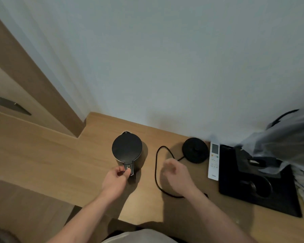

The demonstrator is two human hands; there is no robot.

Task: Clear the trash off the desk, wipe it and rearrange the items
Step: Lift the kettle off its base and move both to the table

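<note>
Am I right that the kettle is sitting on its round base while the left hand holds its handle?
Not quite. In the head view the kettle stands on the bare desk, apart from its round base, which lies to its right by the remote. The left hand does hold the handle.

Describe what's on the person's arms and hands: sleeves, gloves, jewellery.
Both forearms are bare up to the frame's bottom edge; no sleeves show. The left hand and right hand wear no gloves, and no watch, ring or bracelet is visible on either.

Dim, soft indoor light – shadows fall toward the viewer; right hand (176, 174) motion-blurred, edges bent by wide-angle distortion.
</note>
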